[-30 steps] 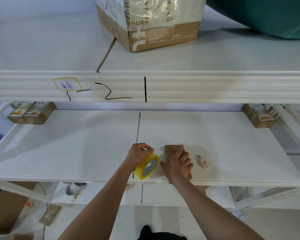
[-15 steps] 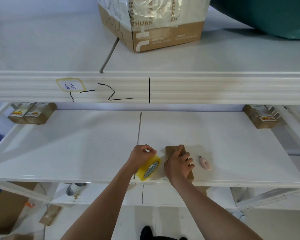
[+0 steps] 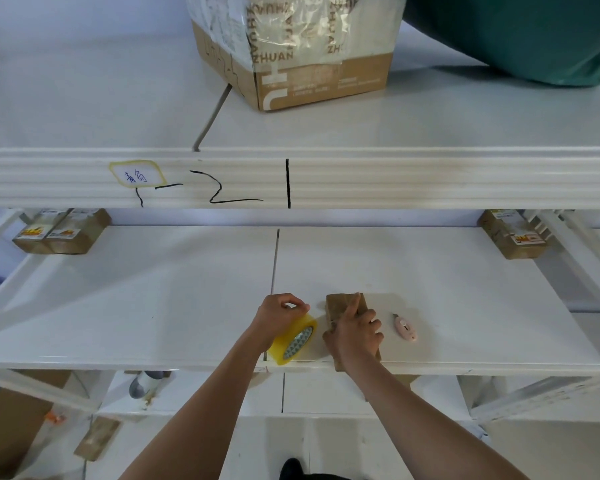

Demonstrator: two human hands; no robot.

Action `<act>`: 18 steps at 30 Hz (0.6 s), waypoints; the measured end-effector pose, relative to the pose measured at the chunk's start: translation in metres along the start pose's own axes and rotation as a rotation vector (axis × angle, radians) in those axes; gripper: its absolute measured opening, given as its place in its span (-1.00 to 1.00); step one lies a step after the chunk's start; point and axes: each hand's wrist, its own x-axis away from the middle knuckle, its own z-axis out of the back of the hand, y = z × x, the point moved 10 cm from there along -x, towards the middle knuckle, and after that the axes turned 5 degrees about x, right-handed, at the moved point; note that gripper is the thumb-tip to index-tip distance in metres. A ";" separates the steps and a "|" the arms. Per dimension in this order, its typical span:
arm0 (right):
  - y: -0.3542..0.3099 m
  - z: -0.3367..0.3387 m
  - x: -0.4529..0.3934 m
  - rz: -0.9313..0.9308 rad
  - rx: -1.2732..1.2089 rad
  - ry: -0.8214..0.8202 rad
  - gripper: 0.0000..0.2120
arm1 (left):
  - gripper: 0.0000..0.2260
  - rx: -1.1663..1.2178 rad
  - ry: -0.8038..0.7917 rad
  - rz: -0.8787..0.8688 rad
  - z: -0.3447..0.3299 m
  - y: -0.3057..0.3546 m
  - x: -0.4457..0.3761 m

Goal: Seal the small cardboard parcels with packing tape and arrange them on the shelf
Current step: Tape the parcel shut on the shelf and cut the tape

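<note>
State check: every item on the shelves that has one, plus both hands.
Yellow packing tape roll: on edge, gripped by left hand.
Small brown cardboard parcel: flat at shelf front, pressed by right hand.
Pink utility knife: lying untouched.
Large taped cardboard box: on top shelf.

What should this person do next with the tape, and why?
Probably reach for the pink cutter: the left hand grips the yellow tape roll right beside the small parcel, which the right hand presses down, so the strip likely needs severing.
</note>
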 end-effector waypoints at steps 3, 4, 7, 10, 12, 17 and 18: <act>-0.002 0.001 0.001 -0.005 0.015 0.025 0.03 | -0.89 0.006 -0.001 -0.002 0.001 0.000 0.003; -0.002 0.001 0.001 -0.008 0.011 0.032 0.01 | -0.89 0.004 0.001 -0.003 0.002 0.000 0.003; -0.001 0.003 -0.001 -0.014 -0.017 0.046 -0.06 | -0.90 -0.004 -0.004 -0.004 0.003 0.001 0.006; 0.003 0.008 -0.001 -0.041 -0.115 0.057 -0.10 | -0.92 0.014 0.002 0.004 0.006 -0.001 0.009; 0.009 0.016 0.000 -0.066 -0.160 0.099 -0.16 | -0.93 0.024 0.011 0.001 0.008 -0.001 0.011; 0.024 0.019 0.000 -0.093 -0.159 0.119 -0.21 | -0.93 0.037 0.025 0.005 0.007 -0.002 0.015; 0.024 0.015 -0.001 -0.087 -0.154 0.105 -0.13 | -0.93 0.042 0.033 0.008 0.007 -0.003 0.016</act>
